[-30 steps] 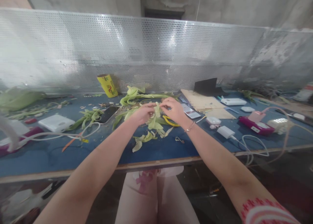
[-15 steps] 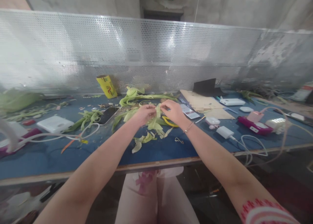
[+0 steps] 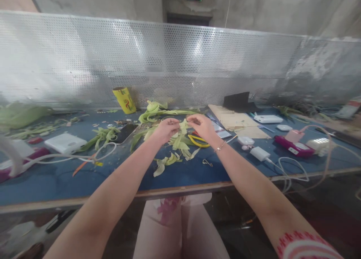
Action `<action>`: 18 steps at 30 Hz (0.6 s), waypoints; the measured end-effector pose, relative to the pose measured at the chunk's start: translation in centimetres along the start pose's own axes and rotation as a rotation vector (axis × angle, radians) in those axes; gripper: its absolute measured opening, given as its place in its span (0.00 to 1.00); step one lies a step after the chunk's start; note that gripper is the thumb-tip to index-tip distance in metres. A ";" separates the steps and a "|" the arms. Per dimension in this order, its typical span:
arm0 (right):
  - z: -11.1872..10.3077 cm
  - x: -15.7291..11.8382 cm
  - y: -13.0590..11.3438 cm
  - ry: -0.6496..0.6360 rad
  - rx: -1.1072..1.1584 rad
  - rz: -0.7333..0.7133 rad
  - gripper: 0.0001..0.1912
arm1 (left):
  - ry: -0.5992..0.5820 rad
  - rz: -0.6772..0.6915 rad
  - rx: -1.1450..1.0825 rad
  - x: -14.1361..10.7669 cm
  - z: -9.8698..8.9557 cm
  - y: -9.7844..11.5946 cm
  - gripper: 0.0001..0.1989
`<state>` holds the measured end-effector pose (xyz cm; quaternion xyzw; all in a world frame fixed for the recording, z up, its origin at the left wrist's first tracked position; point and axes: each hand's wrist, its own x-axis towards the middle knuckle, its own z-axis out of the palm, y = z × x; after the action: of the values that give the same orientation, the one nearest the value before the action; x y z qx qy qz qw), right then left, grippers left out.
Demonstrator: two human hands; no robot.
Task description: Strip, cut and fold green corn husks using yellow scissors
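My left hand (image 3: 168, 130) is closed, fingers and thumb pinching a pale green strip of corn husk (image 3: 183, 126) above the middle of the table. From the other side, my right hand (image 3: 202, 126), with a thin bracelet at the wrist, grips the same husk by its upper end, fingertips bent together. Under the hands lie more loose husk pieces (image 3: 182, 144), and a curled piece (image 3: 166, 162) rests nearer the table edge. Behind the hands lies a larger bunch of green husk (image 3: 153, 110). A yellow loop (image 3: 197, 140) sits just below my right hand.
A blue table (image 3: 118, 183) carries white power banks (image 3: 65, 143), phones (image 3: 126, 133), a charger (image 3: 259, 153) with cable and a purple power strip (image 3: 295, 146). A yellow canister (image 3: 124, 100) stands against a perforated metal screen (image 3: 180, 59). Cardboard (image 3: 237, 119) lies behind my right hand.
My right hand has shifted slightly right, away from my left hand, and its fingers have lifted a little on the husk. More of the yellow loop shows. The view has moved slightly.
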<state>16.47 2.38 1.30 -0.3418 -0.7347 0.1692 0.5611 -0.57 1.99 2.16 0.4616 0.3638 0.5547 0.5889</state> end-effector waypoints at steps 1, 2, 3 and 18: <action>-0.1 0.0 0.0 0.006 0.001 0.007 0.07 | -0.009 0.016 0.008 0.1 -0.1 -0.1 0.12; -0.2 0.1 -0.1 0.012 -0.001 0.013 0.07 | -0.017 0.032 0.016 0.1 -0.2 -0.1 0.12; -0.3 0.1 -0.1 0.019 -0.001 0.018 0.07 | -0.023 0.046 0.026 0.2 -0.3 -0.1 0.11; 0.2 0.4 0.5 0.309 0.143 0.145 0.15 | -0.115 0.048 0.035 -0.5 0.3 0.2 0.14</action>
<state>16.36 3.04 1.13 -0.3748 -0.5992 0.2063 0.6767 -0.39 1.49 2.40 0.5117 0.3278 0.5348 0.5871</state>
